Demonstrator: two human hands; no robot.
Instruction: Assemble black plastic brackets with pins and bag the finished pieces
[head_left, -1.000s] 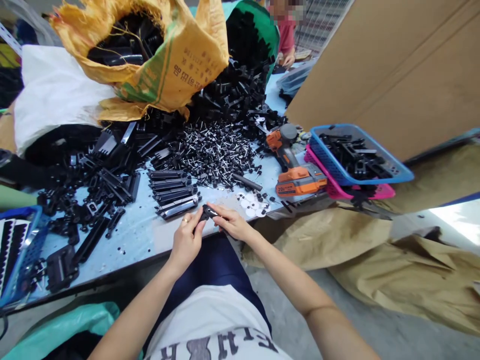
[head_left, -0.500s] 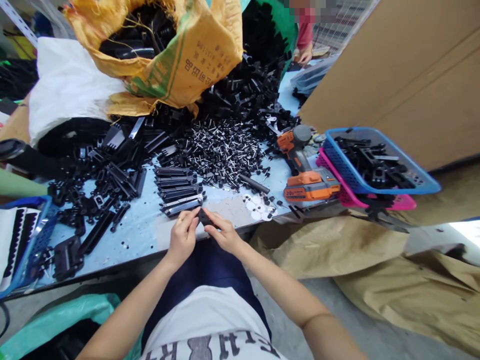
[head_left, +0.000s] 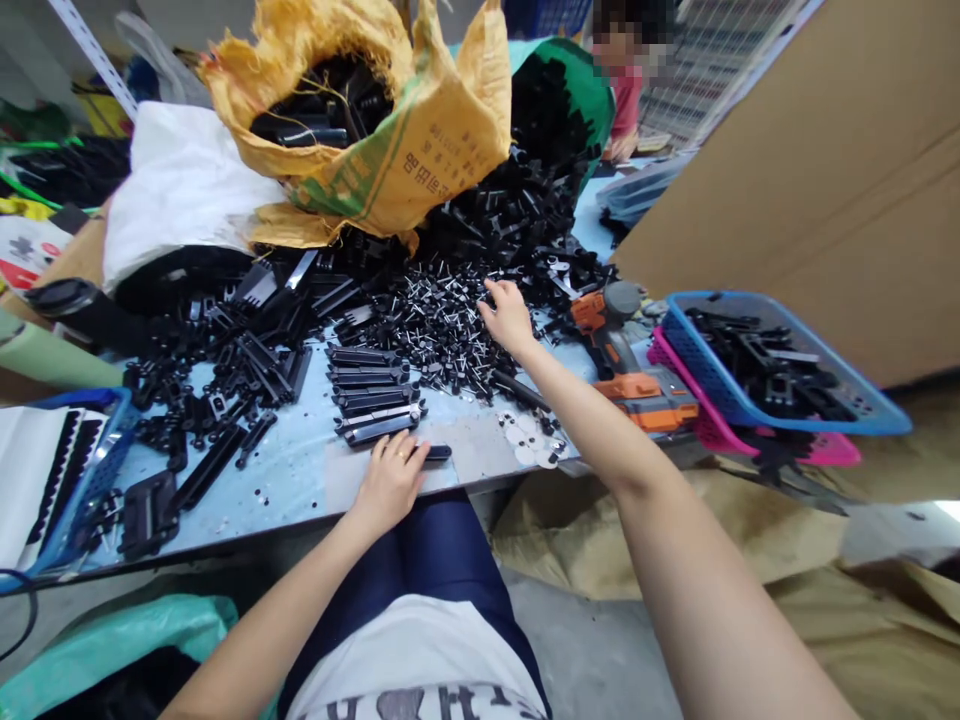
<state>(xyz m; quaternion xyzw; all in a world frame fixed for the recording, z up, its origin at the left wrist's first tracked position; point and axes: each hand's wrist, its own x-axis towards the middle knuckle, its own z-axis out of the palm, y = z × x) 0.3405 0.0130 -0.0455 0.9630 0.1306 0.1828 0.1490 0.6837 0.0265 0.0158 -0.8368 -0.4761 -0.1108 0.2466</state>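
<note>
Bench (head_left: pixel 300 470), pale blue top, crowded with black plastic parts; cardboard sheet (head_left: pixel 810 150) leaning at right. Left hand (head_left: pixel 390 478): near bench edge, fingers resting flat on a black strip (head_left: pixel 433 452), pressing rather than clasping it, just below a stack of similar strips (head_left: pixel 371 395). Right hand (head_left: pixel 508 316): arm stretched out, fingers curled into the heap of black screws (head_left: pixel 442 310); what the grip holds cannot be told. Orange drill (head_left: pixel 634 370) just right of that arm, beside blue basket (head_left: pixel 787 365) on pink basket (head_left: pixel 697 420). Yellow sack (head_left: pixel 420 150) behind
</note>
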